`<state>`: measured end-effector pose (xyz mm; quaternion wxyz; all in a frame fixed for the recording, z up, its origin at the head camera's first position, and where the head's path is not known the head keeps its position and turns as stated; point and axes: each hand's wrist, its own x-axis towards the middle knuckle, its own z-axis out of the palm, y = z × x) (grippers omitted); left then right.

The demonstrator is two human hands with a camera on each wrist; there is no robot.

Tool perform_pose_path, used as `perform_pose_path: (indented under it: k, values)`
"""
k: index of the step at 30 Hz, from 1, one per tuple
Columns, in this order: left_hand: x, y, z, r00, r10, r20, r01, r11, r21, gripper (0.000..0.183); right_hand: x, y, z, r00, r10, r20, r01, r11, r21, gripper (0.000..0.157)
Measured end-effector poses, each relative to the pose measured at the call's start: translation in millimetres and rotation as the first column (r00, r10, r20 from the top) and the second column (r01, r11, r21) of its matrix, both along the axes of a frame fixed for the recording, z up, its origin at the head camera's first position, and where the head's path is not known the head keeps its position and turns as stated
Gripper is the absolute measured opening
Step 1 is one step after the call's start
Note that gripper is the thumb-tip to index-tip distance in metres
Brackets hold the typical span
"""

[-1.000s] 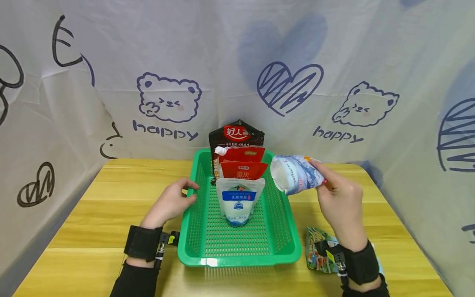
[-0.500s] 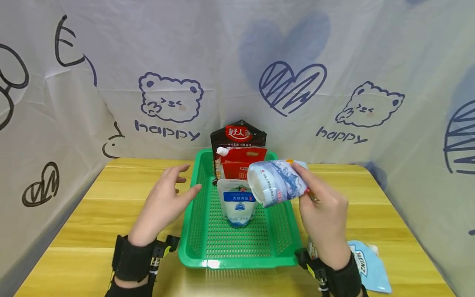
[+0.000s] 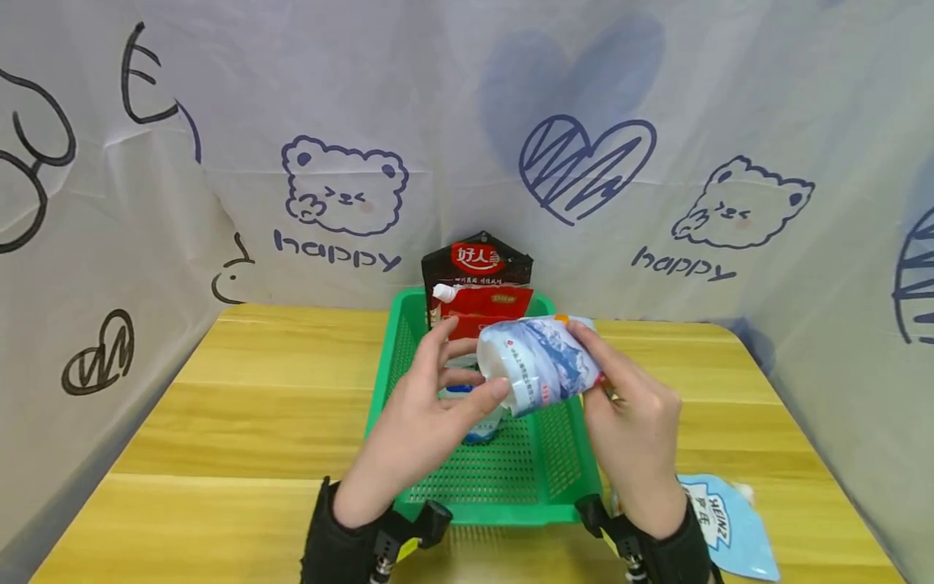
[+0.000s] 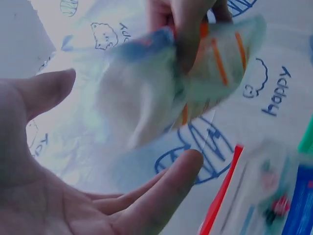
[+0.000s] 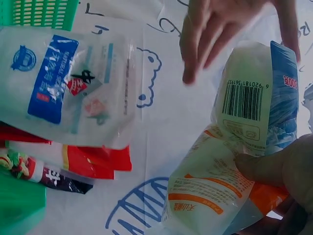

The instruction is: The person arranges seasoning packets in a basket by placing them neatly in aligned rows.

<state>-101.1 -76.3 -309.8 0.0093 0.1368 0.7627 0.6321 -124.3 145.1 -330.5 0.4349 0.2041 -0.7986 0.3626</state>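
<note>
My right hand (image 3: 631,426) pinches a bag of salt (image 3: 540,365), printed in blue and white with a mountain picture, above the green basket (image 3: 525,513). Its thumb and fingers grip the bag's crumpled end, and the right wrist view shows a barcode (image 5: 243,100) on the bag's side. My left hand (image 3: 416,430) is spread near the bag's rounded white end. In the left wrist view a gap shows between its fingers and the bag. Behind the left hand, a white and blue sea salt pouch (image 3: 485,428) stands in the basket, partly hidden.
Behind the sea salt pouch stand red packets (image 3: 496,300), one with a white spout, and a black packet (image 3: 477,258) at the basket's far end. A light blue Heinz pouch (image 3: 737,531) lies on the wooden table (image 3: 241,405) at the right. Drawn-on white cloth (image 3: 467,97) hangs behind.
The right hand has brought the salt bag leftward over the basket. My left hand has left the basket's left rim and moved right, up to the bag. The Heinz pouch has come into clearer view.
</note>
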Motion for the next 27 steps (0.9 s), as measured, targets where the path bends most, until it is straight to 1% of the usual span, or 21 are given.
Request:
perform_pose_path:
  k: [2, 6, 8, 12, 16, 18, 20, 23, 25, 27]
  values:
    - [-3.7, 11.3, -1.8, 1.000, 0.000, -0.004, 0.000, 0.999, 0.045, 0.088, -0.4, -1.4, -0.7, 1.000, 0.007, -0.019, -0.007, 1.000, 0.005, 0.053]
    - [-7.5, 21.1, -5.5, 0.999, 0.028, -0.035, -0.026, 0.997, 0.069, 0.076, 0.9, -8.9, -4.3, 0.998, 0.047, -0.045, -0.046, 0.999, 0.026, 0.055]
    - [-8.7, 21.0, -7.6, 0.998, 0.052, -0.047, -0.048, 0.996, 0.078, 0.068, 2.5, -12.7, -6.1, 0.998, 0.054, -0.037, -0.052, 0.998, 0.046, 0.052]
    - [-11.7, 17.7, -11.2, 0.995, 0.057, -0.085, -0.046, 0.991, 0.128, 0.055, 4.2, -16.9, -7.9, 0.998, 0.058, 0.003, -0.058, 0.997, 0.058, 0.047]
    - [-10.6, 15.1, -12.2, 0.991, 0.077, -0.109, -0.060, 0.987, 0.151, 0.050, 4.7, -17.6, -9.7, 0.996, 0.074, 0.046, -0.076, 0.995, 0.060, 0.045]
    - [-10.5, 14.5, -12.1, 0.988, 0.091, -0.121, -0.071, 0.984, 0.165, 0.050, 3.3, -16.6, -9.5, 0.995, 0.095, 0.042, -0.098, 0.992, 0.080, 0.052]
    - [-10.4, 13.3, -11.2, 0.985, 0.102, -0.140, -0.075, 0.980, 0.185, 0.050, 1.1, -15.0, -8.1, 0.989, 0.144, 0.037, -0.147, 0.986, 0.081, 0.061]
    - [-11.1, 10.7, -9.2, 0.977, 0.106, -0.185, -0.065, 0.974, 0.217, 0.051, -2.4, -11.1, -5.0, 0.973, 0.228, 0.047, -0.231, 0.970, 0.071, 0.077]
    - [-11.2, 8.9, -7.4, 0.974, 0.100, -0.206, -0.047, 0.968, 0.247, 0.052, -3.3, -7.9, -2.8, 0.960, 0.260, 0.105, -0.267, 0.962, 0.058, 0.086]
    - [-11.2, 7.5, -6.2, 0.974, 0.090, -0.209, -0.030, 0.962, 0.273, 0.052, -3.3, -4.7, -1.7, 0.944, 0.267, 0.194, -0.280, 0.959, 0.040, 0.098]
